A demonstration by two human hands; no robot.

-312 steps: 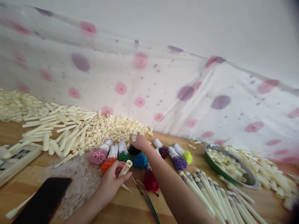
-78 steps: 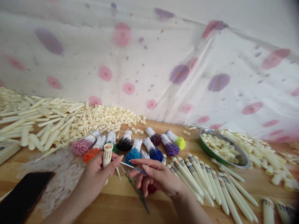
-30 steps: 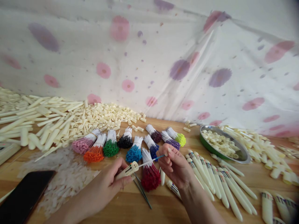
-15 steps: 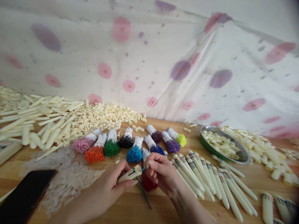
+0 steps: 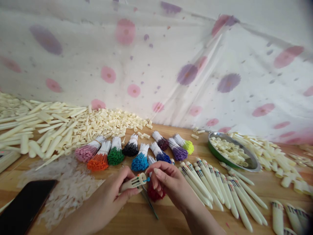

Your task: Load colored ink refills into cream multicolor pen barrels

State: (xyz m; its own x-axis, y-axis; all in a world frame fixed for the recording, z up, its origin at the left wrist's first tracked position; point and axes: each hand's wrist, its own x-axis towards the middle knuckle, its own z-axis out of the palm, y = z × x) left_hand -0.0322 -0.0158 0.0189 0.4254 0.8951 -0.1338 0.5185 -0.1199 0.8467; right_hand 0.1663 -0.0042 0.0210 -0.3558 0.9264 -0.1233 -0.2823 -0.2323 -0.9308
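Note:
My left hand (image 5: 122,187) is closed around a cream pen barrel (image 5: 132,183), tilted with its open, slotted end toward the right. Coloured bits show in its slots. At that open end, a blue refill (image 5: 148,179) pokes out by its short blue tip. My right hand (image 5: 163,182) has its fingers bent at this tip, in a pinch against it. Beneath the hands lie dark tweezers (image 5: 150,202) and a bundle of red refills (image 5: 154,191), partly hidden by my right hand.
Refill bundles, such as orange (image 5: 98,160) and bright blue (image 5: 140,160), stand behind my hands. Finished-looking pens (image 5: 217,182) lie at right, below a metal bowl (image 5: 254,164) of cream parts. A phone (image 5: 26,205) and clear plastic pieces (image 5: 66,192) are at left; cream parts (image 5: 105,122) pile behind.
The blue refill has gone deeper into the pen barrel, leaving less of it outside. My right hand has moved slightly left, closer to the barrel's opening. The view has shifted a little.

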